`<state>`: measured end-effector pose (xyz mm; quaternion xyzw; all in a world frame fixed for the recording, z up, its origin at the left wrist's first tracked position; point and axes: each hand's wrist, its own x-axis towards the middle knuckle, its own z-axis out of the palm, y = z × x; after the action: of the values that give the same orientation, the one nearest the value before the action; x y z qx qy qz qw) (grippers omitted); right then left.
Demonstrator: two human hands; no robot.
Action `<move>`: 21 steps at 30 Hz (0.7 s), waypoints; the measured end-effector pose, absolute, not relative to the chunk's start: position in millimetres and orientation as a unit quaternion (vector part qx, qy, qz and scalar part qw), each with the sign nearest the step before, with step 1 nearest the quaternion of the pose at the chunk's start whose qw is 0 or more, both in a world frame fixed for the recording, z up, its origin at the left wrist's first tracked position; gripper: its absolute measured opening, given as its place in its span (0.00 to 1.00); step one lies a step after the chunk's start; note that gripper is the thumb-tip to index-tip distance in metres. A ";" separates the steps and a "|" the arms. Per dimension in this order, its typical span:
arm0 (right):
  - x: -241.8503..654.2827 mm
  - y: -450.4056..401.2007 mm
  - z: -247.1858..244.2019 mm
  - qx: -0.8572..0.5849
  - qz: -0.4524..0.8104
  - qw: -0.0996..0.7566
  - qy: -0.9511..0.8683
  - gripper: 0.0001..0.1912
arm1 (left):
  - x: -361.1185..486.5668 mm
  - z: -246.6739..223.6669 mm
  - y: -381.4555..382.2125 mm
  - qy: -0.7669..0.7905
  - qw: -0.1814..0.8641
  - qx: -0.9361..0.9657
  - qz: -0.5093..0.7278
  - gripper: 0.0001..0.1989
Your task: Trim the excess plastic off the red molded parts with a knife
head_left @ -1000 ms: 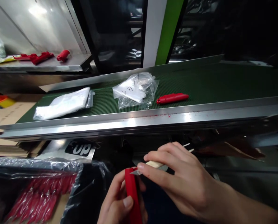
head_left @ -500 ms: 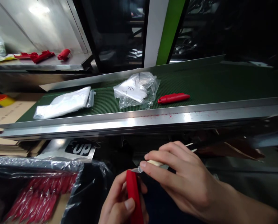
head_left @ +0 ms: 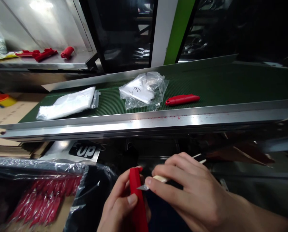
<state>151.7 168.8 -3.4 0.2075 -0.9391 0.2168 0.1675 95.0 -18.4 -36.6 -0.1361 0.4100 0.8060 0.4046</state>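
Slim glossy red plastic handle (head_left: 136, 199)

Ahead of you a green conveyor belt (head_left: 218, 87) runs left to right, edged by a polished steel rail (head_left: 144, 124) that catches the overhead light. Behind it stand a white and green post (head_left: 169, 32) and dark glass panels (head_left: 124, 32). To your upper left a steel shelf (head_left: 62, 64) sits under a sloped, brightly lit metal panel (head_left: 37, 25). Flattened cardboard (head_left: 6, 119) lies at your far left, below the belt
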 end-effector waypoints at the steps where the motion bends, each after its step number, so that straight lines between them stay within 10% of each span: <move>1: 154.0 166.9 -4.6 0.209 0.211 0.164 -0.941 0.16 | 92.7 -34.1 -18.3 0.420 0.400 -0.138 0.803 0.19; 21: 166.0 148.1 -22.9 0.161 0.292 0.286 -0.898 0.16 | 70.3 -15.6 -12.4 0.444 0.349 -0.165 0.808 0.24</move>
<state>166.0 148.1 -22.9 0.1614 -0.8985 0.2919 0.2855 70.3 -12.4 -15.6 -0.1651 0.4445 0.8084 0.3488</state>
